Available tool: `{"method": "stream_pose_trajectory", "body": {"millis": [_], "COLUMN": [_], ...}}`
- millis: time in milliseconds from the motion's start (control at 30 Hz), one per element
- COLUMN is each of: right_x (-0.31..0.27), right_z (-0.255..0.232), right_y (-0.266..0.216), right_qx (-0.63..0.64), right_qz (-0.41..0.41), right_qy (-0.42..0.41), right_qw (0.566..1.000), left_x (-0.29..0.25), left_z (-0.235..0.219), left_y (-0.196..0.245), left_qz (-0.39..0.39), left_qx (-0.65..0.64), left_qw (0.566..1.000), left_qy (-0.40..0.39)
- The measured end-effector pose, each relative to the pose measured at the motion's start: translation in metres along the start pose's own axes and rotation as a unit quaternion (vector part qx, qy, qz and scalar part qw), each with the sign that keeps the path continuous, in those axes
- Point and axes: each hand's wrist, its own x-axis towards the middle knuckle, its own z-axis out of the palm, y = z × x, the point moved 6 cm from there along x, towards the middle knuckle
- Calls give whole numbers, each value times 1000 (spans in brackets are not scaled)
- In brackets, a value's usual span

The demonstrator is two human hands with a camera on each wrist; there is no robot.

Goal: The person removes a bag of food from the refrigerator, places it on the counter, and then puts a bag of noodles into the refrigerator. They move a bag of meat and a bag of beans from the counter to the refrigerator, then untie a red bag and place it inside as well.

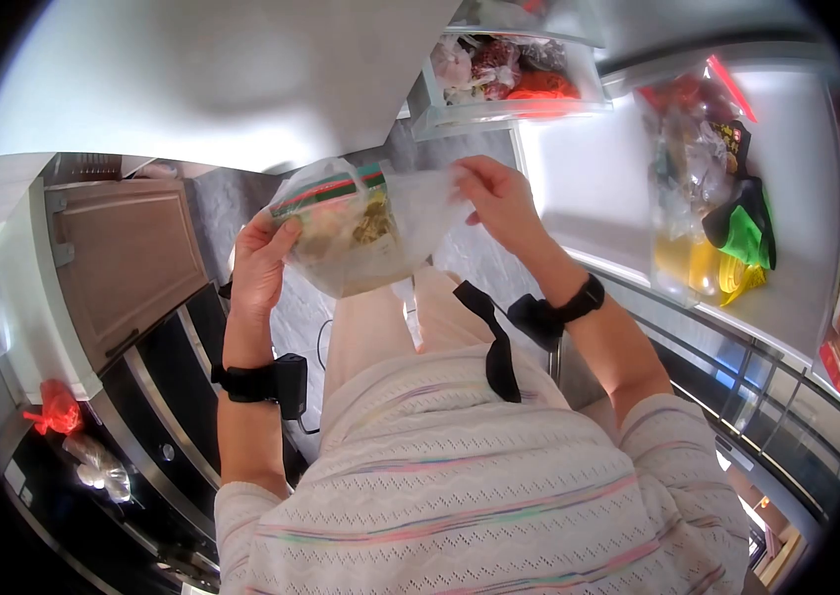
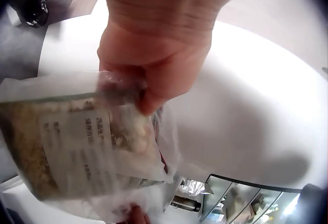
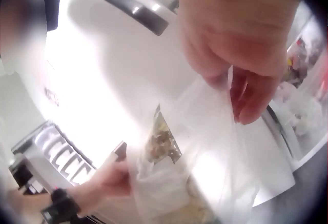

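Note:
In the head view my left hand [image 1: 263,260] grips the left edge of a packet with a green-and-red top strip [image 1: 346,223] and pale and greenish-brown food inside. A thin translucent plastic bag [image 1: 425,218] lies around the packet and stretches to the right. My right hand [image 1: 504,203] pinches that bag by its upper right edge. The left wrist view shows a white printed label [image 2: 77,152] on the packet, with the left thumb pressed over its edge. In the right wrist view the bag [image 3: 205,116] hangs from the right fingertips.
A freezer drawer [image 1: 514,114] with bagged food stands pulled out ahead. To the right, a white compartment [image 1: 579,178] holds several plastic bags and a green-and-black bundle [image 1: 742,233]. A large white door [image 1: 212,79] fills the upper left, above a wooden cabinet [image 1: 127,268].

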Motion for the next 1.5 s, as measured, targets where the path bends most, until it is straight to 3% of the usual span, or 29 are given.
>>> {"method": "stream_pose_trajectory", "body": {"millis": [100, 167, 200, 267, 300, 367, 400, 433, 467, 600, 633, 667, 733, 800, 833, 900, 1033, 1100, 1133, 1200, 1233, 1267, 1300, 1333, 1400, 1433, 1467, 1500], "right_x": [4, 7, 7, -1, -2, -3, -7, -11, -15, -21, -22, -22, -25, -28, -26, -26, -20, -13, -13, -16, -15, -13, -8, -4, 9, 15, 19, 23], "right_z": [0, 8, 9, 26, 23, 28, 27, 29, 32, 22, 15, 10, -2, -19, -28, -51, -98, -109, -119, -126, -135, -143, -156, -167, -184, -193, -198, -207], "right_y": [-6, 4, -2, -1, -2, -6, -7, -11, -13, 23, 27, 28, 26, 18, 19, 7, 0, 21, 22, 36, 43, 48, 57, 68, 90, 100, 97, 94], "right_qx": [16, 262, 260, 315, 315, 279, 279, 205, 128, 31, -108, -243, -253, -358, -356, -365, -250, -250, -251, -276, -288, -293, -278, -260, -235, -208, -205, -120], "right_qz": [-9, 101, 90, 178, 169, 108, 102, 65, 29, -77, -93, -106, -123, -208, -209, -299, -306, -53, -56, -49, -79, -79, -13, 53, 61, 69, 68, 119], "right_qy": [48, 4, 9, -7, -1, -106, -99, -136, -172, -122, -108, -91, -59, 22, 20, 80, 88, -105, -108, -182, -162, -162, -148, -133, -100, -65, -65, -26], "right_qw": [999, 960, 961, 932, 934, 948, 950, 967, 976, 989, 984, 960, 958, 910, 911, 878, 915, 961, 960, 942, 940, 939, 949, 955, 965, 974, 974, 985], "left_x": [4, 7, 8, 9, 10, 12, 14, 17, 16, 23, 26, 28, 32, 34, 38, 47, 64, 64, 72, 87, 91, 96, 103, 104, 113, 116, 123, 129], "left_z": [-4, 0, 3, 12, 15, 15, 14, 14, 27, 68, 77, 87, 108, 133, 141, 157, 202, 238, 247, 266, 275, 288, 299, 305, 304, 301, 289, 277], "left_y": [-2, 3, 6, 9, 6, -6, -15, -21, -22, -24, -34, -42, -48, -48, -50, -60, -70, -75, -87, -112, -118, -114, -111, -114, -100, -100, -91, -82], "left_qz": [19, 34, 39, 51, 61, 74, 73, 74, 88, 50, 1, -48, -64, -150, -152, -189, -167, -228, -225, -123, -121, -68, -12, -10, 76, 75, 124, 172], "left_qx": [36, 51, 70, 86, 99, 111, 187, 262, 258, 300, 293, 287, 268, 280, 281, 271, 206, 138, 139, 335, 335, 436, 530, 527, 432, 434, 455, 471], "left_qw": [999, 998, 997, 995, 993, 990, 979, 962, 962, 950, 949, 942, 942, 919, 919, 906, 916, 891, 893, 836, 836, 808, 771, 774, 872, 871, 871, 863], "left_qy": [-1, -13, 10, 22, 38, 45, 39, 34, 25, -62, -115, -166, -194, -235, -232, -264, -300, -367, -364, -416, -417, -389, -353, -351, -217, -217, -139, -61]}}
